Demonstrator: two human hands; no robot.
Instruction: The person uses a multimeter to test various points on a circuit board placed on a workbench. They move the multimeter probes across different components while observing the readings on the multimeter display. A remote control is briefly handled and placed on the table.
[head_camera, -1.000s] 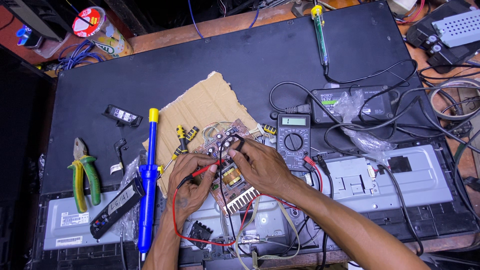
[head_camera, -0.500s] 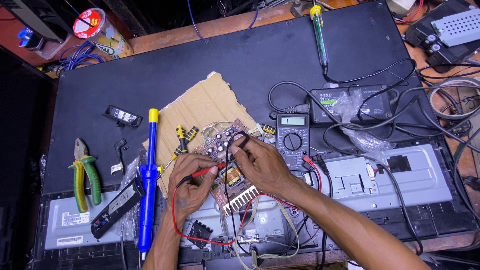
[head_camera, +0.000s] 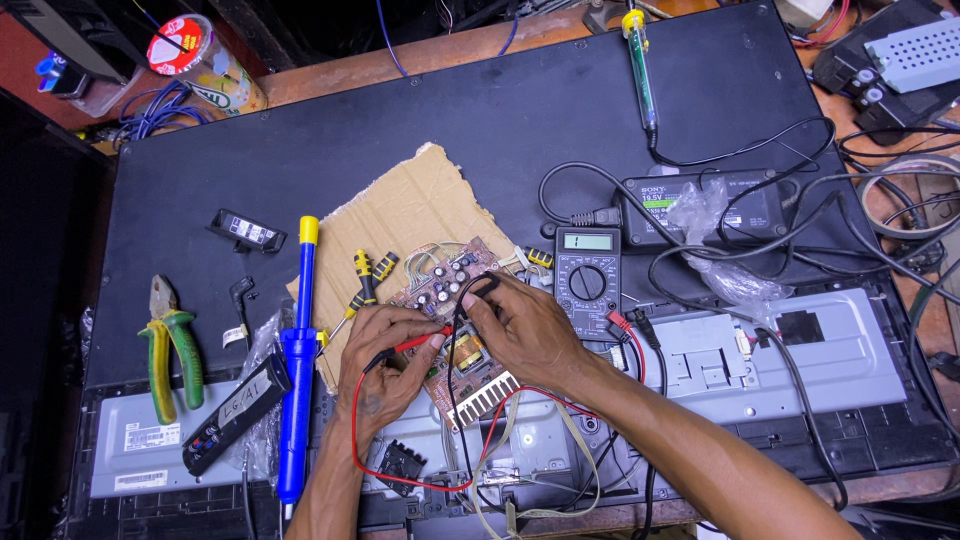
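Note:
A brown circuit board (head_camera: 440, 285) with capacitors and a finned heat sink lies partly on a piece of cardboard (head_camera: 410, 215). My left hand (head_camera: 385, 365) pinches a red test probe (head_camera: 420, 343) and points its tip at the board. My right hand (head_camera: 530, 330) grips a black test probe (head_camera: 484, 288) and presses it onto the board's upper part. Red and black leads loop from both probes down and back to a dark multimeter (head_camera: 587, 268) that sits just right of the board.
A blue desoldering pump (head_camera: 298, 350), green-handled pliers (head_camera: 168, 345), small yellow-black screwdrivers (head_camera: 362, 280) and a black remote (head_camera: 235, 415) lie to the left. A black power adapter (head_camera: 700, 205) with tangled cables and a soldering iron (head_camera: 642, 65) sit to the right and back. A grey metal chassis (head_camera: 800, 350) runs along the front.
My right hand has shifted the black probe slightly on the board. The left hand with the red probe has stayed almost still.

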